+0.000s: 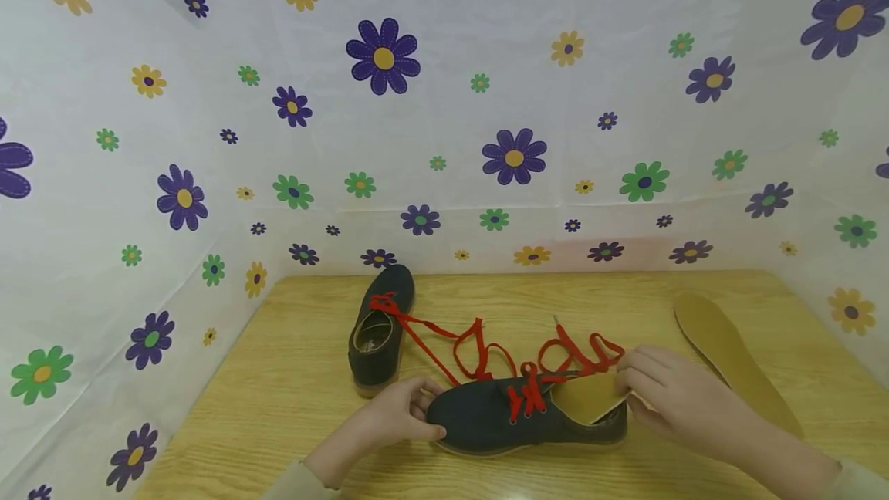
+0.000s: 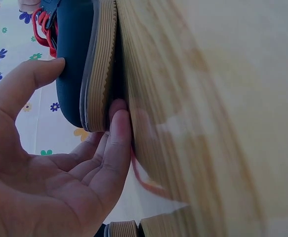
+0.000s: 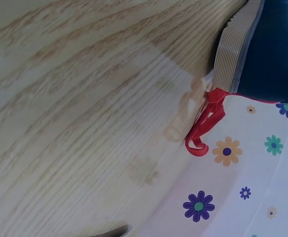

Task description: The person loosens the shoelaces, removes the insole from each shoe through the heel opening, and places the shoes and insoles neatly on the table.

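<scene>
A dark navy shoe (image 1: 479, 417) with a ribbed tan sole lies sideways on the table, toe to the left. My left hand (image 1: 389, 413) grips its toe; in the left wrist view the thumb presses the upper and fingertips reach under the sole. A tan insole (image 1: 586, 398) sits partly inside the shoe's opening, tilted up at the heel. My right hand (image 1: 670, 390) pinches the insole's raised end above the heel. Loose red laces (image 1: 533, 396) run through the shoe's eyelets and trail behind it. The right wrist view shows the shoe's heel (image 3: 267, 59), with the right hand mostly out of frame.
A second navy shoe (image 1: 376, 367) with red laces stands at the back left, toe pointing away. Another tan insole (image 1: 732, 349) lies on the wooden table (image 1: 278, 407) to the right, partly behind the right forearm. A white flower-patterned cloth (image 1: 444, 114) hangs behind and at the sides.
</scene>
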Demonstrator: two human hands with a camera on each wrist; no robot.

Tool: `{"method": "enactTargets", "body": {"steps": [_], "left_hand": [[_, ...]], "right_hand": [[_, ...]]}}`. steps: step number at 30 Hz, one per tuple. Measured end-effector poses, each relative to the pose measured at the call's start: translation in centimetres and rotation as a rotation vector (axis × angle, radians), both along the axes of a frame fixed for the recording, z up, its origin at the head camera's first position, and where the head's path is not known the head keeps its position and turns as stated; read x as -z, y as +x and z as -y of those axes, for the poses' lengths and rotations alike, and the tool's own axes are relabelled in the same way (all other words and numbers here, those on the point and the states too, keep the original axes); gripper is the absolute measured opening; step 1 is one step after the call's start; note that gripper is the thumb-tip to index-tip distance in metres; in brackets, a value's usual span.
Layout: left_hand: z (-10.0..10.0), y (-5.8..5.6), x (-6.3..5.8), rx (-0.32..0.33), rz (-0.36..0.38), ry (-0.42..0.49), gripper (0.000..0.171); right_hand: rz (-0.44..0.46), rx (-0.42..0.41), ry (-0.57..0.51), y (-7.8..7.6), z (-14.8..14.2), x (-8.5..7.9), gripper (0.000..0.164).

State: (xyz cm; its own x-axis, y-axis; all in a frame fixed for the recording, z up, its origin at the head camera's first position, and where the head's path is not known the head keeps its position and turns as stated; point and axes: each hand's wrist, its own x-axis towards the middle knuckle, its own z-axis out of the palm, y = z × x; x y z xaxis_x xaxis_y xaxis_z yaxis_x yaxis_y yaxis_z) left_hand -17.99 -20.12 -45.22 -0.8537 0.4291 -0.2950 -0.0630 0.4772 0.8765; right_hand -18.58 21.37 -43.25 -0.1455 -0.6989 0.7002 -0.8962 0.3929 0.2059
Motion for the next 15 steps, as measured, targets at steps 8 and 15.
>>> {"method": "enactTargets", "body": {"steps": [8,15], "left_hand": [[0.0,0.0,0.0,0.002,0.004,0.002,0.047],[0.0,-0.1,0.1,0.003,-0.004,0.0,0.047]], "right_hand": [[0.017,0.02,-0.009,0.2,-0.6,-0.1,0.037],[0.034,0.037,-0.004,0.5,-1.3,-0.1,0.036]]}}
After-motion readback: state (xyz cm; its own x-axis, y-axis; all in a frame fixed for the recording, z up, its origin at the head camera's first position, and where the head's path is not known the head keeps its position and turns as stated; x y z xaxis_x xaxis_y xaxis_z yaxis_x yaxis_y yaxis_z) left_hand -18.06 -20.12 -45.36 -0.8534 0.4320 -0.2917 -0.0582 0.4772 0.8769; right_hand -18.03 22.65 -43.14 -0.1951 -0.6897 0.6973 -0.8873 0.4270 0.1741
